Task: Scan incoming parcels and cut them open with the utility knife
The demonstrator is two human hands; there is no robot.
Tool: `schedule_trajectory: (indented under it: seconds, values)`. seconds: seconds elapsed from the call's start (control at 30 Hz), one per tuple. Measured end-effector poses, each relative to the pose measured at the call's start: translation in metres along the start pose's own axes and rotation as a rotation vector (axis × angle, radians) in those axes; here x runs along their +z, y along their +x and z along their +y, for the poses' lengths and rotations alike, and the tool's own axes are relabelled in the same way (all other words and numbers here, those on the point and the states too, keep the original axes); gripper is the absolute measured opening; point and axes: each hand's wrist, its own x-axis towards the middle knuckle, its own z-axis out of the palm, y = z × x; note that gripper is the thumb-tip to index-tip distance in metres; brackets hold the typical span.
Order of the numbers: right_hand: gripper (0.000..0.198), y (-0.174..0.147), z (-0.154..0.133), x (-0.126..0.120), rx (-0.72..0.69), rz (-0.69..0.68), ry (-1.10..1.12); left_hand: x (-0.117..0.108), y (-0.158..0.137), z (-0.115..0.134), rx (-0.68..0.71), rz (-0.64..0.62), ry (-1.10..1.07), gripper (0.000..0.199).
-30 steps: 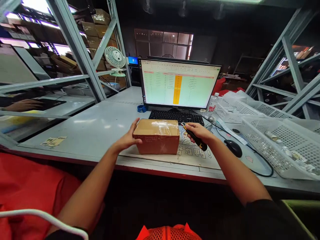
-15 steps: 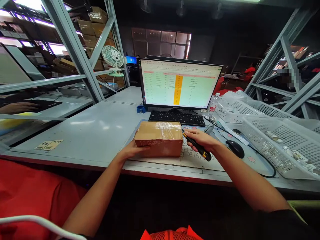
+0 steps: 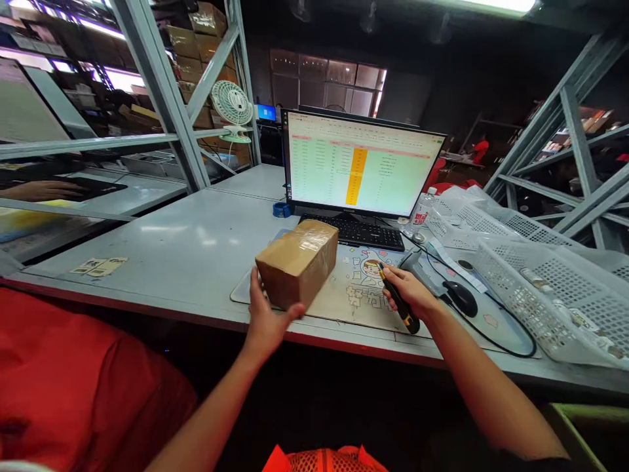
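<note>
Cardboard box (image 3: 295, 254) over desk mat (image 3: 329, 300), probably stiff, slick where taped, best gripped across opposite sides, grasped at near end by left hand (image 3: 268, 326), with utility knife (image 3: 405, 313) clasped in right hand (image 3: 409, 288).

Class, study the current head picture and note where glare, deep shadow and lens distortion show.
Head view: glare streaks the glossy pale-grey flat table and the shiny clear tape on the brown cardboard box; head view: the space under the table is nearly black; head view: the slanted grey metal frames at both sides suggest wide-angle distortion.
</note>
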Motion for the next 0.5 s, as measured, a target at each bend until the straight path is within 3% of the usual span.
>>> schedule_trajectory:
  seconds: [0.03, 0.1, 0.13, 0.17, 0.23, 0.27, 0.3, 0.33, 0.4, 0.5]
  values:
    - [0.049, 0.001, 0.006, -0.004, 0.005, 0.013, 0.011, 0.006, -0.025, -0.001, 0.034, 0.053, 0.033, 0.129]
    - [0.048, 0.003, 0.015, -0.01, 0.018, 0.038, 0.018, 0.013, -0.063, 0.002, 0.252, -0.115, 0.105, 0.108]
    - [0.047, 0.003, 0.016, -0.012, 0.022, 0.051, 0.013, 0.013, -0.072, 0.005, 0.402, -0.201, 0.134, 0.096]
    - [0.045, 0.003, 0.015, -0.013, 0.023, 0.059, 0.005, 0.008, -0.073, 0.01, 0.526, -0.209, 0.158, 0.084]
    - [0.042, 0.001, 0.01, -0.012, 0.01, 0.057, -0.004, -0.008, -0.05, 0.017, 0.633, -0.015, 0.175, 0.073]
    - [0.041, -0.002, 0.006, -0.011, -0.001, 0.041, -0.005, -0.018, -0.028, 0.019, 0.584, 0.173, 0.163, 0.073]
    - [0.041, -0.005, 0.002, -0.008, -0.011, 0.018, -0.006, -0.028, -0.002, 0.018, 0.505, 0.241, 0.114, 0.08]
    - [0.042, -0.009, -0.003, -0.005, -0.017, -0.008, -0.006, -0.036, 0.025, 0.016, 0.418, 0.205, 0.032, 0.095]
    - [0.046, -0.019, -0.01, 0.005, -0.015, -0.062, -0.003, -0.047, 0.072, 0.007, 0.264, -0.029, -0.107, 0.128]
    - [0.052, -0.033, -0.014, 0.022, 0.012, -0.122, 0.011, -0.049, 0.109, -0.008, 0.016, -0.41, -0.164, 0.142]
